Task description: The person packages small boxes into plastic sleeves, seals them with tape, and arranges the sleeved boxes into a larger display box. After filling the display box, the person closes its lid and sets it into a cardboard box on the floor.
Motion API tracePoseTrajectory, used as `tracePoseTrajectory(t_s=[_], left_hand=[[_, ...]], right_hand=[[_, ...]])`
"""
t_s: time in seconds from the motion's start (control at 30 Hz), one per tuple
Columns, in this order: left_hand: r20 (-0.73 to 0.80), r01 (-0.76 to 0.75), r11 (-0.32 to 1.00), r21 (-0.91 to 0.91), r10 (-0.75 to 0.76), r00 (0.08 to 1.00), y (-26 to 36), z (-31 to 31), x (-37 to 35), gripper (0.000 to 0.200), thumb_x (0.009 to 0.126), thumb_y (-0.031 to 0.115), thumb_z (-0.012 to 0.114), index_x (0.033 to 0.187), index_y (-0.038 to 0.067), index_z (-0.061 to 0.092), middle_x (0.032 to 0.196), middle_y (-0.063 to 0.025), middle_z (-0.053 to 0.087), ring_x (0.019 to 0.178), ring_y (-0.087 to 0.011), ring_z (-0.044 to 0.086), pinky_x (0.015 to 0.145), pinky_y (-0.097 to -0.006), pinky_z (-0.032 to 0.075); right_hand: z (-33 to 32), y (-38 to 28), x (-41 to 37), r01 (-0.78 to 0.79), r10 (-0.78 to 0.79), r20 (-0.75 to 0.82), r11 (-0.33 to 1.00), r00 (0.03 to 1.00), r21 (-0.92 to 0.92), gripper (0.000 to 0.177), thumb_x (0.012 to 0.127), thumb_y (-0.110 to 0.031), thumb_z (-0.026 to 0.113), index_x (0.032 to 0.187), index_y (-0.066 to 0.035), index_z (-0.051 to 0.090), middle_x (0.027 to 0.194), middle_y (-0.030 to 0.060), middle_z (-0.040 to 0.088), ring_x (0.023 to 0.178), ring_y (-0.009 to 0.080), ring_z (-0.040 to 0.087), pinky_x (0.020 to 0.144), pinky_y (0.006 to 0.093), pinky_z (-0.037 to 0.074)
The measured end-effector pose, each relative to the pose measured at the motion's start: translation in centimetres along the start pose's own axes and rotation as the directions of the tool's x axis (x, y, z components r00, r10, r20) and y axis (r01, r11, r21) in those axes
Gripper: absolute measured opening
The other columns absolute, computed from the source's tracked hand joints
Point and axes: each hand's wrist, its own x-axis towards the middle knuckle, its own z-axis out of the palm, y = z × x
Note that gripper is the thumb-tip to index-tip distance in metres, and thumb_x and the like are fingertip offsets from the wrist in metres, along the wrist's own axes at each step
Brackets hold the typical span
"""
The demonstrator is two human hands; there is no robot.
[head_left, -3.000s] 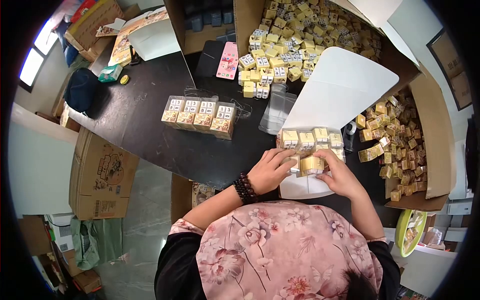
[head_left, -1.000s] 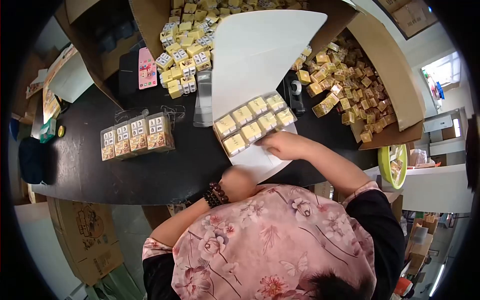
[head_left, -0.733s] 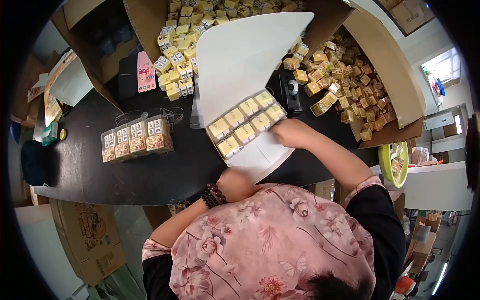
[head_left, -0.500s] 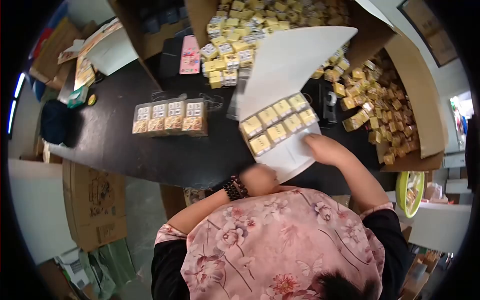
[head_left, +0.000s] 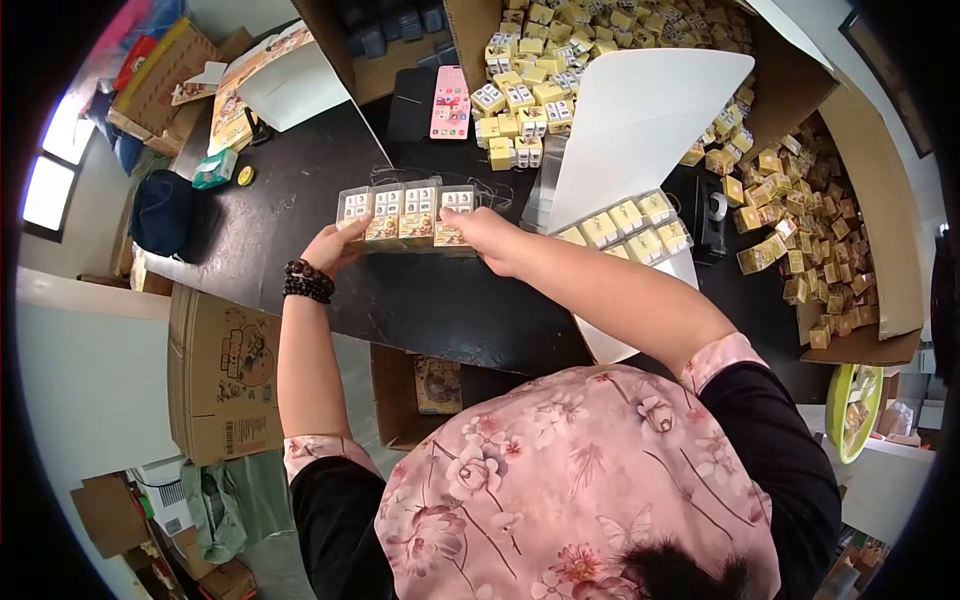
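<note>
Both hands on a row of four clear packs (head_left: 401, 215)

The left hand (head_left: 337, 247) grasps the row's left end and the right hand (head_left: 487, 240) its right end, above the middle of the black table (head_left: 440, 310). Under the right forearm, towards the near edge, a white card sheet (head_left: 655, 110) carries a block of yellow boxes (head_left: 626, 215). A pink-screened smartphone (head_left: 451, 100) lies towards the far edge, beside heaped small yellow boxes (head_left: 520, 97). An open cardboard carton (head_left: 885, 225) stands by the right edge.
</note>
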Motion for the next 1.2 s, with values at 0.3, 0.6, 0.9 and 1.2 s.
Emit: tracePoseTrajectory(t_s=[0.3, 0.6, 0.9, 1.2], left_hand=[[-0.318, -0.502, 0.849, -0.162, 0.437, 0.841, -3.5, 12.1, -18.1, 0.044, 0.095, 0.013, 0.062, 0.131, -0.006, 0.045, 0.123, -0.011, 0.059, 0.111, -0.0182, 0.057, 0.097, -0.0323, 0.044], [-0.049, -0.795, 0.296, 0.53, 0.946, 0.32, -2.5, 31.2, -17.6, 0.086, 0.067, 0.025, 0.088, 0.134, -0.002, 0.041, 0.128, -0.0191, 0.04, 0.122, -0.0346, 0.041, 0.103, -0.0442, 0.034], [-0.185, -0.772, 0.398, 0.496, 0.917, 0.354, -7.4, 37.4, -12.4, 0.093, 0.061, 0.018, 0.093, 0.127, 0.001, 0.029, 0.13, -0.0188, 0.035, 0.12, -0.0317, 0.043, 0.1, -0.041, 0.039], [-0.094, -0.641, 0.453, 0.62, 0.854, 0.512, -7.1, 35.7, -14.1, 0.115, 0.064, 0.023, 0.09, 0.146, -0.004, 0.015, 0.14, -0.026, 0.032, 0.128, -0.0406, 0.036, 0.108, -0.0468, 0.034]], right_hand=[[-2.6, 0.2, -18.9, 0.388, -0.392, 0.086, 0.811, 0.916, -0.438, 0.076, 0.098, -0.019, 0.058, 0.152, 0.002, 0.009, 0.136, 0.019, 0.049, 0.124, 0.0229, 0.051, 0.1, 0.0349, 0.044], [-22.2, 5.3, -29.4, 0.644, -0.712, 0.206, 0.423, 0.671, -0.638, 0.084, 0.093, -0.014, 0.063, 0.155, -0.004, 0.007, 0.16, 0.0199, 0.015, 0.146, 0.0312, 0.022, 0.116, 0.0388, 0.023], [-28.1, 6.7, -25.3, 0.669, -0.725, 0.267, 0.344, 0.635, -0.659, 0.094, 0.088, -0.014, 0.069, 0.155, -0.009, 0.003, 0.161, 0.0152, 0.013, 0.147, 0.0301, 0.021, 0.117, 0.0399, 0.024], [-29.6, 5.6, -24.8, 0.635, -0.733, 0.34, 0.158, 0.588, -0.756, 0.089, 0.075, -0.01, 0.08, 0.149, -0.016, 0.031, 0.145, 0.0146, 0.038, 0.131, 0.0328, 0.045, 0.106, 0.039, 0.041]])
